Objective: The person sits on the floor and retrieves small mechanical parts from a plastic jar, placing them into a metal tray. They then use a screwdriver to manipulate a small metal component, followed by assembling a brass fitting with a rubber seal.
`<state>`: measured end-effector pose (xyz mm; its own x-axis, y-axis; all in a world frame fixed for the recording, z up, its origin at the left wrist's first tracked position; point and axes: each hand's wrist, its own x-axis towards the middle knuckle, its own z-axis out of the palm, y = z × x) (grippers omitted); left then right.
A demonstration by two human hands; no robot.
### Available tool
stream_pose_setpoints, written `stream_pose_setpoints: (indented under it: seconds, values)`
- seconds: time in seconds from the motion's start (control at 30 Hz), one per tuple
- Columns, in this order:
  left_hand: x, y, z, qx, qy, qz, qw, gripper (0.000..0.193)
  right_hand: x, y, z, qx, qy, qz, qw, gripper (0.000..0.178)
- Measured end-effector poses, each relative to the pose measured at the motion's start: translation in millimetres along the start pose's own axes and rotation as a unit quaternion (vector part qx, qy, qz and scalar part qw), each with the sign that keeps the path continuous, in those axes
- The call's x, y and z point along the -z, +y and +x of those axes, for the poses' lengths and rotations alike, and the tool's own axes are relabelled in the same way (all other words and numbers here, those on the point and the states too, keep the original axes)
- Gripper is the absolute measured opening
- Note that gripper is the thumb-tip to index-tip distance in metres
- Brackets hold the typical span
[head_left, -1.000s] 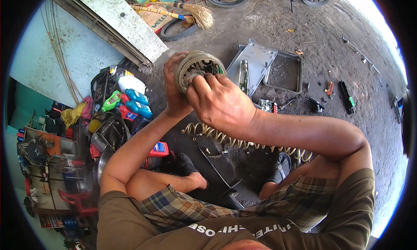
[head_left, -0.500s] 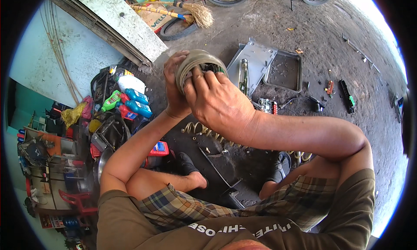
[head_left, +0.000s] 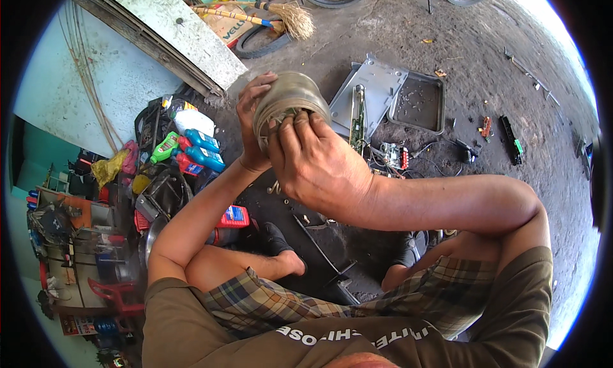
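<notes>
A cloudy, see-through plastic jar [head_left: 292, 87] is raised in front of me, tilted so its wide mouth faces me. My left hand [head_left: 250, 122] is wrapped round its left side; some of those fingers are behind the jar. The bent fingers of my right hand [head_left: 322, 167] reach into the mouth, close together. Their tips are hidden inside, so what they grip, if anything, cannot be made out.
Beyond my right hand lie a grey metal panel [head_left: 382, 80], a shallow tray [head_left: 442, 106] of small parts and a circuit board [head_left: 391, 156]. Bottles [head_left: 203, 158] crowd the left. A metal rod [head_left: 313, 240] lies between my feet. A straw broom [head_left: 297, 22] rests farther off.
The jar has tipped, showing more of its outer side. My right hand has shifted slightly down and left, with its fingers still in the mouth. My left hand still holds the jar.
</notes>
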<state>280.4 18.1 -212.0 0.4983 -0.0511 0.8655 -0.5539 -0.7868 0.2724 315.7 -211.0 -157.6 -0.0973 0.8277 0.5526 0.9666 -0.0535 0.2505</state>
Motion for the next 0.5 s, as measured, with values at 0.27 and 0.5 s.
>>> stream_pose_setpoints:
  seconds: [0.27,0.5]
  values:
    - [4,10,14,0.089,-0.091,0.049,0.991,0.099,-9,41,6,0.026,0.067,-0.032,0.997,0.029]
    - [19,17,22,0.471,-0.014,-0.526,0.708,0.112,-7,84,5,0.189,-0.003,0.027,0.982,0.024]
